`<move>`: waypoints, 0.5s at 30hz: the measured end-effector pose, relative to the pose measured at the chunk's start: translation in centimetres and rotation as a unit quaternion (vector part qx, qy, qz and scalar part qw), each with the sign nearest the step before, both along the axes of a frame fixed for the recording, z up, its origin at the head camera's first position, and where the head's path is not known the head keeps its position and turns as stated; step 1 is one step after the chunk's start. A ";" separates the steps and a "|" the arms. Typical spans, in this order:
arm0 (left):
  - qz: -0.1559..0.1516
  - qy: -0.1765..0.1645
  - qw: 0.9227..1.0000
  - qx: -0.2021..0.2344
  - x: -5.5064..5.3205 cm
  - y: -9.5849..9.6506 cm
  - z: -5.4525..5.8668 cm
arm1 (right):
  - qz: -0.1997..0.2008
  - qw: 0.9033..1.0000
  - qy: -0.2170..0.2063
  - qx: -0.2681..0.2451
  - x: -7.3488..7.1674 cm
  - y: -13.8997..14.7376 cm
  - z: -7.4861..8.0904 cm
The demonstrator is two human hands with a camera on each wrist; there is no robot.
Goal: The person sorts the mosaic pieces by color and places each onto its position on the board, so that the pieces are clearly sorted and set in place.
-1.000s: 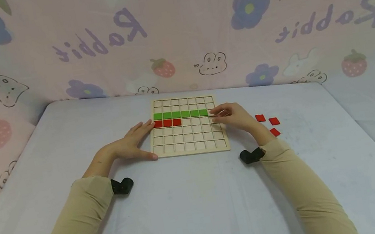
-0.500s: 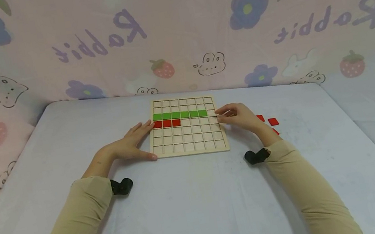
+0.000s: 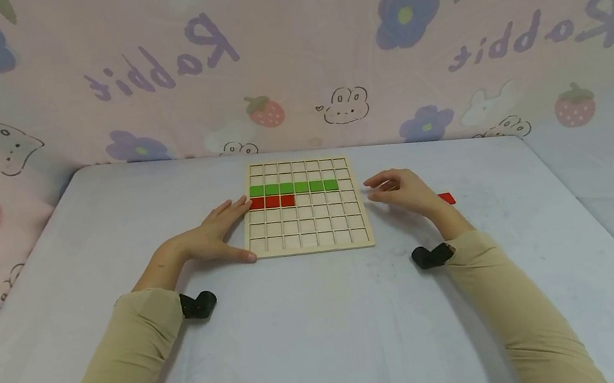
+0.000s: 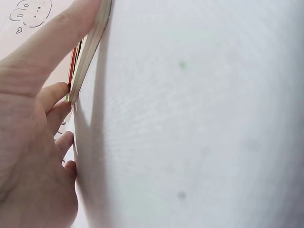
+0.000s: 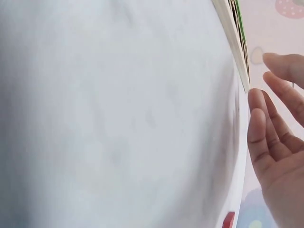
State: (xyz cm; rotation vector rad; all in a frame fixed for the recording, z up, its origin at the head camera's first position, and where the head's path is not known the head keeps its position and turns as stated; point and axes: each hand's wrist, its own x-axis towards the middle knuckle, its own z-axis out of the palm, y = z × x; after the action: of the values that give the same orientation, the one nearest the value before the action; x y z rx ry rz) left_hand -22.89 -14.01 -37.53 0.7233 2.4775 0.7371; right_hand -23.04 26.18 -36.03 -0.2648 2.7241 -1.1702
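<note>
A pale wooden grid board (image 3: 317,238) lies flat on the table. Several green tiles (image 3: 294,187) fill most of one row, and three red tiles (image 3: 272,203) sit at the left of the row nearer me. My left hand (image 3: 210,240) rests against the board's left edge with fingers spread; in the left wrist view its thumb (image 4: 61,33) touches the board's side. Just right of the board is my right hand (image 3: 405,192), its fingers loosely bent. Thumb and fingertips stand apart in the right wrist view, and nothing shows between them.
One loose red tile (image 3: 447,198) shows past my right wrist; the arm may hide others. A red tile (image 5: 229,220) also appears low in the right wrist view. White cloth covers the table (image 3: 320,345), and a printed curtain (image 3: 284,53) hangs behind it.
My right hand has drawn back rightward from the board's right edge. Its arm now covers loose red tiles that showed earlier. The left hand and the tiles on the board stay put.
</note>
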 end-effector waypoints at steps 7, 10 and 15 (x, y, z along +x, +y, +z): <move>-0.003 0.003 1.000 0.000 -0.1 0.0 -0.2 | 0.001 1.000 0.004 -0.009 2.1 -0.5 2.4; -0.003 0.003 1.000 -0.003 -0.2 0.0 -0.3 | 0.002 1.000 0.008 -0.010 2.6 -0.4 2.7; -0.001 0.005 1.000 -0.007 -0.3 0.0 -0.4 | -0.005 1.000 0.006 -0.027 2.3 0.5 2.2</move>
State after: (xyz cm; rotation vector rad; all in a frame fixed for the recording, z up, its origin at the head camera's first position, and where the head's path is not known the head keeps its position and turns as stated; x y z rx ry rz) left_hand -23.15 -14.01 -37.89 0.7270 2.4884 0.7163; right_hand -20.78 26.64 -33.84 -0.2674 2.7110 -1.2493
